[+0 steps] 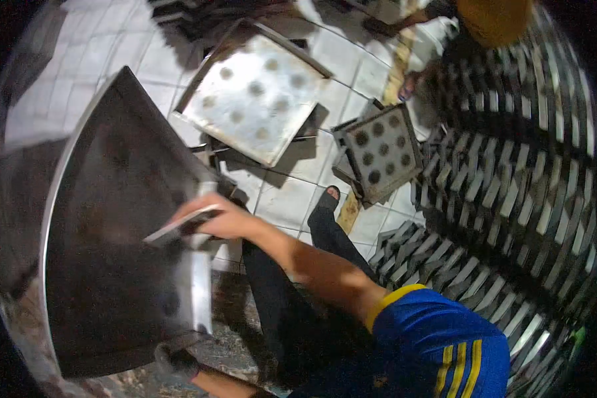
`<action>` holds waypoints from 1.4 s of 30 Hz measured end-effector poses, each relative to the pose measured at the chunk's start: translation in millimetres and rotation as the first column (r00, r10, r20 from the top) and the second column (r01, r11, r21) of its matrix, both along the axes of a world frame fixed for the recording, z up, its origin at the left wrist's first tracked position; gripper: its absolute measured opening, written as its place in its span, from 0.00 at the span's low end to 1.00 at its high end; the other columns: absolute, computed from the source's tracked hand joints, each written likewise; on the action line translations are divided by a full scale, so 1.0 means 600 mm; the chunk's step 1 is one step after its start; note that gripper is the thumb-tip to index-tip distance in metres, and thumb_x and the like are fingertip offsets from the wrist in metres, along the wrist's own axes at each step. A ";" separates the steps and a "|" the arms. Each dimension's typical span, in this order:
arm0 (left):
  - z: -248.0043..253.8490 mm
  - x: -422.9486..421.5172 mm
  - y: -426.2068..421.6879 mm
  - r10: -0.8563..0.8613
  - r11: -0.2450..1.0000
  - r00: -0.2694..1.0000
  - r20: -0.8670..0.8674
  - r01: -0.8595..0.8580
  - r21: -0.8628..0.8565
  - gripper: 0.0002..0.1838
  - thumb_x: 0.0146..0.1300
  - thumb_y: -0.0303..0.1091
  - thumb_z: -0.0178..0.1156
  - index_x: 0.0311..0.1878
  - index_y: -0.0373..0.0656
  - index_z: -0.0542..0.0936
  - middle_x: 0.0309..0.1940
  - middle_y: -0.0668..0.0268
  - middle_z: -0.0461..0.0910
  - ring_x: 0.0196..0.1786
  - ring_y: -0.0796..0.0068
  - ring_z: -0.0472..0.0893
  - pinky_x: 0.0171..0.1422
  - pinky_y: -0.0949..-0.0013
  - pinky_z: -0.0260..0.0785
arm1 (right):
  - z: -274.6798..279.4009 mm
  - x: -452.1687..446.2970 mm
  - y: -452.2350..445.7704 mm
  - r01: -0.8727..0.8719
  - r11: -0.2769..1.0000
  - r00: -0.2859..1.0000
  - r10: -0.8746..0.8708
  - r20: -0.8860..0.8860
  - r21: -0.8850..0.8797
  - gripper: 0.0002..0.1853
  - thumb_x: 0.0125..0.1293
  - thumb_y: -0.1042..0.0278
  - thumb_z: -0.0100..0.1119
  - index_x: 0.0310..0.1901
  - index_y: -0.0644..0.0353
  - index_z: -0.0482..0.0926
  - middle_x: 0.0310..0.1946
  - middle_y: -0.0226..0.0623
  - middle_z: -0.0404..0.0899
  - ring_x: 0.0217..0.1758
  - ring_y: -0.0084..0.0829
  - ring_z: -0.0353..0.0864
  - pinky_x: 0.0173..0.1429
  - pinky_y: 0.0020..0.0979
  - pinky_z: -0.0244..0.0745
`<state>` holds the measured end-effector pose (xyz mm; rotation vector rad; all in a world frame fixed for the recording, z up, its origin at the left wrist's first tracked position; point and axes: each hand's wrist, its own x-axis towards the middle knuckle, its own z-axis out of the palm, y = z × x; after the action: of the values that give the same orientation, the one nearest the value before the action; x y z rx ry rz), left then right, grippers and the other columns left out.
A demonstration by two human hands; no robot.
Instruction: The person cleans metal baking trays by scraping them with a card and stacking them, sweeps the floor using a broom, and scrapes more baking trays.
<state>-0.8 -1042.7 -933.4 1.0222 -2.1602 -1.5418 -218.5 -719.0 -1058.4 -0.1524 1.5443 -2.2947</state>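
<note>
A large dark metal tray (113, 219) with a bright rim stands tilted at the left. Over its inner surface, my right hand (222, 215) is closed around a flat, thin plate-like tool with a pale edge (179, 227), which looks like a scraper; motion smears it slightly. Lower down, my left hand (176, 361), in a dark glove, grips the tray's bottom corner. Its fingertips are partly hidden there.
A square metal tray with dark round spots (245, 109) lies on stacked trays on the tiled floor (285, 202). Nearby is a smaller spotted tray (381, 156). Tall stacks of metal pieces (511, 179) fill the right side. Another person (491, 20) is at the top right.
</note>
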 end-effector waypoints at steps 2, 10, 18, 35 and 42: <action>-0.018 0.019 0.029 -0.083 0.996 0.996 0.015 0.083 -0.016 0.15 0.69 0.41 0.54 0.43 0.38 0.82 0.45 0.59 0.82 0.51 0.62 0.79 0.59 0.49 0.74 | 0.066 0.073 0.211 -0.046 0.990 0.993 0.032 0.111 0.131 0.18 0.58 0.65 0.73 0.49 0.62 0.87 0.43 0.38 0.89 0.47 0.32 0.86 0.57 0.32 0.79; -0.280 -0.117 0.626 -0.474 0.690 0.842 0.258 0.173 0.703 0.16 0.65 0.33 0.57 0.52 0.34 0.80 0.43 0.60 0.81 0.45 0.63 0.79 0.53 0.60 0.74 | 0.013 0.661 0.706 0.429 0.903 0.789 -0.373 0.488 -0.003 0.09 0.64 0.83 0.62 0.45 0.66 0.84 0.48 0.47 0.86 0.54 0.41 0.86 0.62 0.43 0.82; -0.482 0.013 1.215 -0.539 0.443 0.819 0.194 0.081 0.893 0.10 0.51 0.23 0.52 0.38 0.41 0.66 0.33 0.59 0.69 0.36 0.53 0.80 0.43 0.47 0.83 | 0.025 0.933 0.762 0.644 0.717 0.266 -0.535 0.802 0.265 0.07 0.68 0.75 0.64 0.46 0.66 0.83 0.38 0.37 0.84 0.42 0.29 0.81 0.49 0.31 0.76; -0.787 0.310 1.406 -0.810 0.312 0.387 0.439 -0.349 0.884 0.17 0.74 0.33 0.50 0.59 0.30 0.72 0.55 0.50 0.76 0.58 0.53 0.78 0.61 0.44 0.81 | -0.053 1.075 0.749 0.743 0.567 -0.090 -0.442 0.893 0.356 0.14 0.66 0.69 0.65 0.51 0.66 0.80 0.42 0.36 0.82 0.45 0.30 0.80 0.52 0.32 0.75; -0.851 0.297 1.224 -0.581 -0.762 -0.802 0.139 0.596 0.253 0.22 0.74 0.25 0.45 0.70 0.45 0.70 0.68 0.57 0.74 0.71 0.60 0.72 0.68 0.43 0.72 | -0.048 1.008 0.753 0.663 0.650 -0.041 -0.464 0.885 0.371 0.18 0.65 0.67 0.65 0.53 0.66 0.79 0.43 0.36 0.82 0.46 0.31 0.80 0.53 0.33 0.75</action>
<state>177.3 -308.4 -1444.1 -2.7014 -3.1374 -1.2272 386.2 -267.2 -1087.4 1.9211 0.6479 -2.0915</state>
